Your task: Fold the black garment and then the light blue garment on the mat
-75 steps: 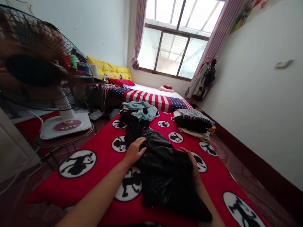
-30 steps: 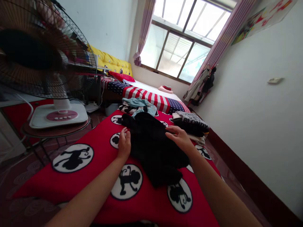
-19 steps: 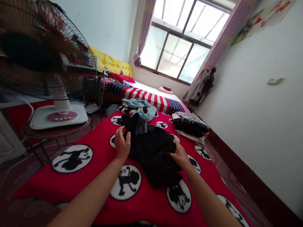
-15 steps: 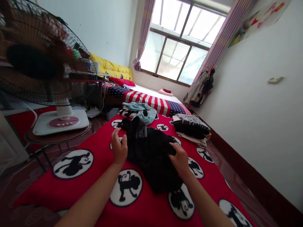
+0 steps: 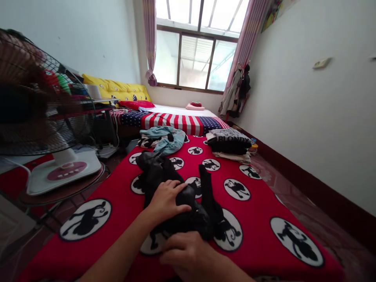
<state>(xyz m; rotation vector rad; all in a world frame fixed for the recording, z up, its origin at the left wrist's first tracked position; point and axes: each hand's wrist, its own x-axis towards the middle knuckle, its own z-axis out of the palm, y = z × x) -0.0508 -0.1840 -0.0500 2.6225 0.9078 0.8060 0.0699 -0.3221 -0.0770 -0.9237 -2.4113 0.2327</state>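
A black garment [image 5: 160,172] lies crumpled on a red cover [image 5: 258,219] printed with monkeys in white circles. One narrow sleeve-like part of it stretches out to the right, and some of its surface looks shiny. My left hand [image 5: 169,201] rests on the middle of the garment, thumb and fingers apart. Closer to me, my right hand [image 5: 188,250] is curled at the garment's near edge with its fingers bent together. What those fingers pinch is mostly hidden beneath the hand, though black cloth shows beside and below it.
Light blue and patterned clothes [image 5: 169,137] lie loosely heaped at the far left of the cover. A folded clothes stack [image 5: 230,147] stands at the far right. On a round stool at left is a fan [image 5: 63,164]. A bed [image 5: 179,121] stands beyond.
My right hand has moved from the garment's right side to its near edge. My left hand has come onto the cloth. The garment is rearranged, and the view has turned right.
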